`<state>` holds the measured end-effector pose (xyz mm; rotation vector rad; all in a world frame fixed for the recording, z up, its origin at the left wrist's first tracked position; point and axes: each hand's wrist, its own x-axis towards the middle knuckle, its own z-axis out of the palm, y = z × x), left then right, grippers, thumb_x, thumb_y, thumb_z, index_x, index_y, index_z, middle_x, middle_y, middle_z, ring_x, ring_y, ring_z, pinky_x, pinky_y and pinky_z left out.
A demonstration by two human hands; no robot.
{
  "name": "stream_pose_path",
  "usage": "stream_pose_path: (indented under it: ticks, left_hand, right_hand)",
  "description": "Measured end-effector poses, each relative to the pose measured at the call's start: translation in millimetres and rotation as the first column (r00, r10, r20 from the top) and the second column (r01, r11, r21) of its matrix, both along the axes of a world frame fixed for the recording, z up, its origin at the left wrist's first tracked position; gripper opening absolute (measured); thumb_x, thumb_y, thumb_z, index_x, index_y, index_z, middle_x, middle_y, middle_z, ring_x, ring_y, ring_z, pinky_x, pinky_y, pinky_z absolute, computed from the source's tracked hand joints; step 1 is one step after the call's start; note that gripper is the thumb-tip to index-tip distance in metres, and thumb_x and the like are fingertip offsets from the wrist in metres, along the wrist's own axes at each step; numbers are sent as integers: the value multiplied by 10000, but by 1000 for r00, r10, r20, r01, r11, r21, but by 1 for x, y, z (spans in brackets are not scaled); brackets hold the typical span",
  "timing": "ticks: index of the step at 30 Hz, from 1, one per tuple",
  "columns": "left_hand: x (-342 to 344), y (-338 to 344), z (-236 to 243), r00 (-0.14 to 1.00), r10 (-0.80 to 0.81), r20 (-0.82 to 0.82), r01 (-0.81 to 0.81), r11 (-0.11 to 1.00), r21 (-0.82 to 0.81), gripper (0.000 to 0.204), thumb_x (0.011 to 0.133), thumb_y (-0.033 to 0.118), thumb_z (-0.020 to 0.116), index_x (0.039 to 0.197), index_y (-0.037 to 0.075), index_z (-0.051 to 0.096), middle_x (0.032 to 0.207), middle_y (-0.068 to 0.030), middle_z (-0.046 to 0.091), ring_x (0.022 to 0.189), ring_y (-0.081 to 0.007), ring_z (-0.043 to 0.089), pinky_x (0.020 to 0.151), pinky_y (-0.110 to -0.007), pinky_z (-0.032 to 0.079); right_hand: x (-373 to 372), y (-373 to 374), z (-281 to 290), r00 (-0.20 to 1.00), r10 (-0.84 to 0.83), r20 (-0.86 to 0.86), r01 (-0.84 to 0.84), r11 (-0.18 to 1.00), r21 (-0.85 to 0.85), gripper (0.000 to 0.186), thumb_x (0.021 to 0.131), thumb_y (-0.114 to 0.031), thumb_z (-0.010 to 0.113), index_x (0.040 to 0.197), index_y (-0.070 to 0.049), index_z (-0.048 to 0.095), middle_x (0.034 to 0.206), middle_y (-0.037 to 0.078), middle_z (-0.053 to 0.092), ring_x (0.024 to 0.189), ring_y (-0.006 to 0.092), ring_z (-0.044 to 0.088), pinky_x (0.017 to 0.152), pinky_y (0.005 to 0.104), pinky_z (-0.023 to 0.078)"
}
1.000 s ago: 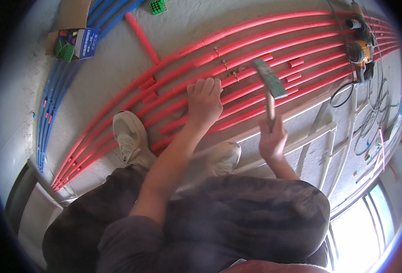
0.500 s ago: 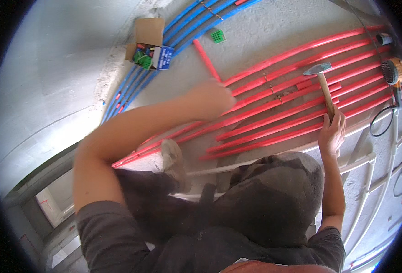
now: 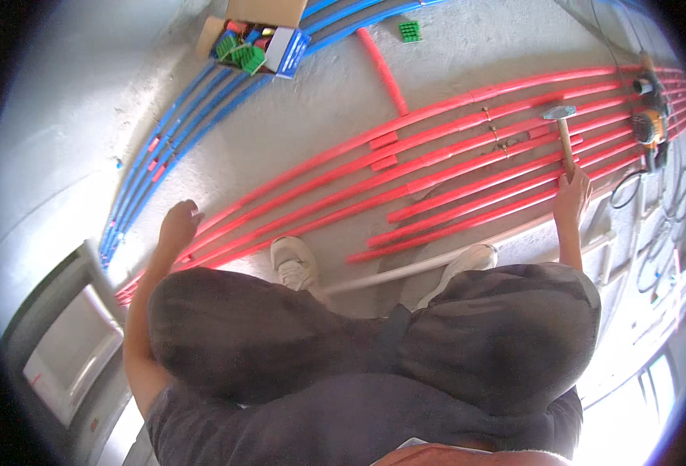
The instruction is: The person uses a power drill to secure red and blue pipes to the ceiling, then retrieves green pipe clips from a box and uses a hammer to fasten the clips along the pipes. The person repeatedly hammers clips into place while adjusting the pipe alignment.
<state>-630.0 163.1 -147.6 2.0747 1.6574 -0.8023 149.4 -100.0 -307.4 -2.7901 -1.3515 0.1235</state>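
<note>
My right hand (image 3: 572,194) grips the wooden handle of a hammer (image 3: 567,146). The hammer's grey metal head points away from me, over the red pipes (image 3: 436,154) that run in a row along the floor. Off to the left, my left hand (image 3: 179,227) hangs beside the left end of those pipes with its fingers curled closed. Whatever those fingers hold, if anything, is too small to make out. Short red pipe pieces (image 3: 384,140) lie across the row, and a loose red pipe (image 3: 383,71) reaches from the row toward the blue pipes (image 3: 343,25).
An opened cardboard box (image 3: 287,53) with green and coloured pieces stands on the blue pipes by the wall. A green studded block (image 3: 410,32) lies on the concrete. An orange-and-black power tool (image 3: 649,128) rests at the right. White pipe (image 3: 405,266) passes near my shoes.
My left hand has swung from above the red pipes back to the left. My knees have spread apart, and the view has shifted. The hammer remains in my right hand.
</note>
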Motion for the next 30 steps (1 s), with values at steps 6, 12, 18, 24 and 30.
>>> stream_pose_path:
  ticks: [6, 12, 18, 24, 30]
  left_hand:
    - [-87, -135, -96, 940, 246, 237, -286, 945, 155, 417, 891, 237, 730, 1231, 32, 599, 1264, -227, 579, 1141, -417, 584, 961, -494, 490]
    - [-101, -208, -140, 897, 151, 416, -369, 774, 514, 450, 920, 166, 713, 1320, 53, 539, 1343, -240, 504, 1192, -428, 533, 967, -497, 492]
    - [-106, -224, -134, 894, 63, 444, -300, 820, 487, 372, 847, 219, 731, 1138, 29, 598, 1153, -177, 569, 1165, -375, 524, 1024, -534, 380]
    - [-122, -230, -147, 893, 65, 445, -265, 876, 402, 353, 834, 227, 722, 1117, 48, 610, 1132, -148, 576, 1160, -358, 527, 1031, -502, 384]
    - [-141, -237, -146, 854, 159, 496, -449, 707, 546, 395, 797, 222, 763, 1127, 60, 619, 1162, -163, 566, 1171, -371, 529, 1059, -500, 396]
  right_hand:
    - [-52, 26, 46, 982, 79, 172, -70, 996, -61, 667, 906, -221, 716, 1494, -104, 425, 1494, 191, 396, 1352, 421, 383, 1100, 548, 355]
    - [-151, 51, 50, 920, 387, 56, -386, 922, -40, 622, 925, -201, 689, 1487, -97, 446, 1512, 220, 386, 1403, 433, 337, 1157, 553, 287]
    - [-233, 58, 54, 807, 555, -204, -563, 826, 20, 618, 925, -156, 678, 1495, -108, 445, 1553, 190, 375, 1442, 403, 318, 1184, 538, 264]
    - [-255, 65, 55, 675, 681, -284, -732, 667, -139, 734, 839, -63, 733, 1506, -124, 432, 1552, 173, 391, 1433, 405, 360, 1176, 497, 327]
    - [-260, 79, 48, 621, 655, -431, -746, 662, -68, 711, 864, -15, 687, 1514, -141, 425, 1569, 212, 345, 1452, 411, 348, 1179, 489, 332]
